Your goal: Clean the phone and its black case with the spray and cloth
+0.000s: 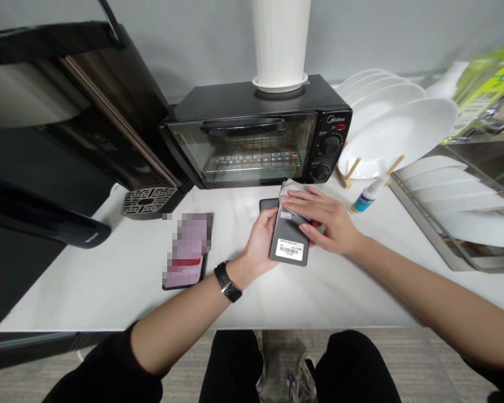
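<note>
A dark grey smartphone (292, 232) with a white barcode label rests tilted in my left hand (260, 238), whose fingers close around its left side and underside. My right hand (330, 221) lies over the phone's upper part and presses a light grey cloth (292, 187) against it. Behind the phone, a second dark flat object (266, 204) shows on the counter, mostly hidden. Left of my hands lies another phone (189, 249) with a pixelated screen. A small white spray bottle (367, 196) with a blue label stands to the right of my right hand.
A black toaster oven (243, 148) stands at the back with a white pot (281, 42) on top. At left is a dark drinks machine (147, 201) beside a black cylinder (67, 218). White plates (395, 129) and a metal dish rack (428, 224) occupy the right.
</note>
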`<state>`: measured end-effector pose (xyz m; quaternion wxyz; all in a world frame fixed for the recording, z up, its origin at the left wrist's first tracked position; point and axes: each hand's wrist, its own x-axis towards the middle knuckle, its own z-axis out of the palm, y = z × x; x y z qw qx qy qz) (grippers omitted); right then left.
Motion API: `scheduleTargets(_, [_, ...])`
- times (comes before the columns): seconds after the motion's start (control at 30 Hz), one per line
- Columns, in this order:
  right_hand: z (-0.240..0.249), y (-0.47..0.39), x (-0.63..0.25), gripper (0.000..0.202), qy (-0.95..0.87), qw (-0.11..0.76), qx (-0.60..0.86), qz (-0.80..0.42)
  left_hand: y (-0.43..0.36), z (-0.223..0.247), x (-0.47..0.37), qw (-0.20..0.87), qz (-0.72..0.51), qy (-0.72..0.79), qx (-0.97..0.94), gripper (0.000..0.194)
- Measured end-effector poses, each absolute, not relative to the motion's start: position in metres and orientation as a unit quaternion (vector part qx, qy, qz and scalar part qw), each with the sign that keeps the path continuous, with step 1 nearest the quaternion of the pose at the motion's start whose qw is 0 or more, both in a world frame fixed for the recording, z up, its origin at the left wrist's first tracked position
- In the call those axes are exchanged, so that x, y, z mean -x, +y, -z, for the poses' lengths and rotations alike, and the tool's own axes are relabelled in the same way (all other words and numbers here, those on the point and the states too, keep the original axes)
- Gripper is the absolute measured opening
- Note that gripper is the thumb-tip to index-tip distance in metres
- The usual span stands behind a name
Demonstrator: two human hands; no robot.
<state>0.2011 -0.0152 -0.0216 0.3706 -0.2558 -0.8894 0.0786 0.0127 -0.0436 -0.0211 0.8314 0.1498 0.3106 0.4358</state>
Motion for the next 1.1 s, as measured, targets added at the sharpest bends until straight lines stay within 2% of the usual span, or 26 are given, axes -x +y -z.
scheduleTargets(0.1, [0.02, -0.022, -0.197, 0.04, -0.912, 0.35, 0.199, -0.084, -0.041, 0.022, -0.011, 0.821, -0.46, 0.312, -0.13, 0.025])
scheduleTargets(0.23, [0.02, -0.03, -0.194, 0.036, -0.924, 0.345, 0.123, -0.107, -0.038, 0.02, -0.01, 0.828, -0.469, 0.292, -0.095, 0.034])
scheduleTargets(0.4, [0.025, -0.027, -0.197, 0.036, -0.897, 0.417, 0.094, -0.11, -0.038, 0.014, -0.009, 0.812, -0.49, 0.3, -0.106, 0.039])
scheduleTargets(0.57, [0.026, -0.016, -0.204, 0.031, -0.876, 0.445, 0.183, -0.03, -0.04, 0.012, -0.008, 0.812, -0.513, 0.268, -0.076, 0.03])
scheduleTargets(0.7, [0.025, -0.01, -0.208, 0.042, -0.857, 0.422, 0.296, 0.01, -0.045, 0.009, -0.009, 0.833, -0.476, 0.27, -0.087, 0.03])
scheduleTargets(0.8, [0.025, -0.009, -0.208, 0.053, -0.859, 0.405, 0.313, 0.009, -0.047, 0.01, -0.012, 0.843, -0.446, 0.283, -0.1, 0.03])
scheduleTargets(0.9, [0.025, -0.012, -0.205, 0.06, -0.881, 0.384, 0.277, -0.014, -0.045, 0.014, -0.014, 0.838, -0.447, 0.294, -0.102, 0.03])
scheduleTargets(1.0, [0.025, -0.02, -0.198, 0.057, -0.909, 0.364, 0.195, -0.06, -0.043, 0.019, -0.014, 0.827, -0.469, 0.296, -0.094, 0.027])
scheduleTargets(1.1, [0.025, -0.03, -0.191, 0.047, -0.924, 0.349, 0.108, -0.113, -0.042, 0.018, -0.012, 0.845, -0.452, 0.268, -0.102, 0.042])
